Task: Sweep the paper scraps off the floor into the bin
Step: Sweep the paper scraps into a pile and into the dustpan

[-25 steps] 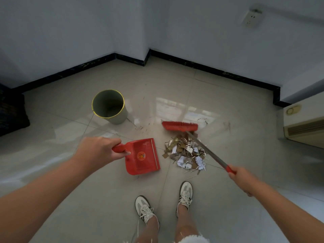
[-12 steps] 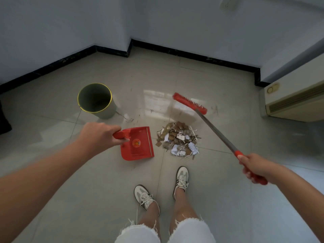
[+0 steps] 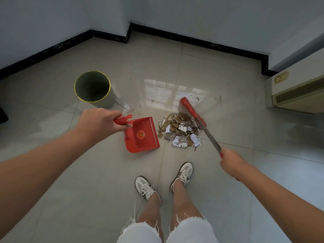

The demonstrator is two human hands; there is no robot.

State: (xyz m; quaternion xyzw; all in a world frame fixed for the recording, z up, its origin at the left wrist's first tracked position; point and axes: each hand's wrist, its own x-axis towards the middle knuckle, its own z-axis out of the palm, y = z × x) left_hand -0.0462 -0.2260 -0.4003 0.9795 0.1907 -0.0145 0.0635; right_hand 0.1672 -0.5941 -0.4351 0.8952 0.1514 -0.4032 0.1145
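**One pile, one pan, one broom, one bin**

A single heap of paper scraps, white crumpled bits mixed with brown pieces and thin dark slivers, lies on the tiled floor just beyond the person's feet. One red dustpan sits just left of the heap, its open edge turned toward the scraps with a narrow strip of tile between them. The left hand grips the pan's handle at its far-left end, fingers curled round it and knuckles up.

One broom slants in from the right. Its red head is at the far right edge of the heap, and its metal shaft crosses the heap's right side. The right hand holds the red grip at the near end. It is seen from the back, closed round the grip, with the separate fingers hidden.

One open round bin with a yellow rim stands upright, far left of the pan and apart from it. A few dark specks dot the tile beyond the heap.

Two white sneakers stand near the bottom, the right foot nearer the heap. A cream wall unit stands at the right, a black skirting board runs along the white walls, and a dark object is cut off at the left edge.
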